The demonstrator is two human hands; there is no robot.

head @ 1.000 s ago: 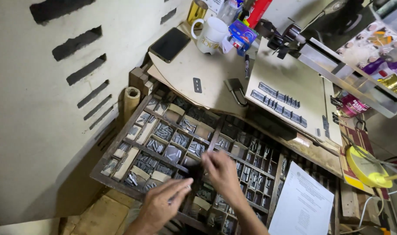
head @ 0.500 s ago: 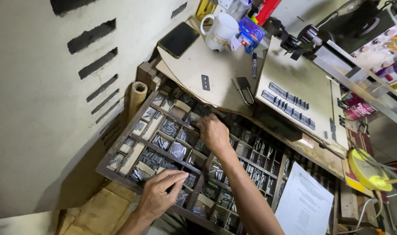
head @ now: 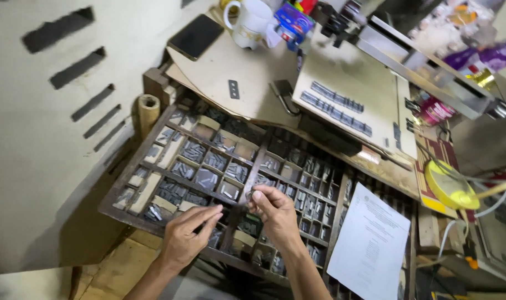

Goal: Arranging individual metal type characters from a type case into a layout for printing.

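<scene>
Type piece: small grey metal type piece (head: 248, 195), above the wide wooden compartmented type case (head: 153, 130), near its middle
Right hand (head: 276, 214): pinching the piece at the fingertips
Left hand (head: 187, 238): released, fingers extended over the case's near compartments
White paper sheet (head: 369, 250): on the case's right end

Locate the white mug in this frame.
The white mug stands at the top of the head view, left of centre, on the wooden board behind the compartment tray, between the dark phone and a blue box.
</scene>
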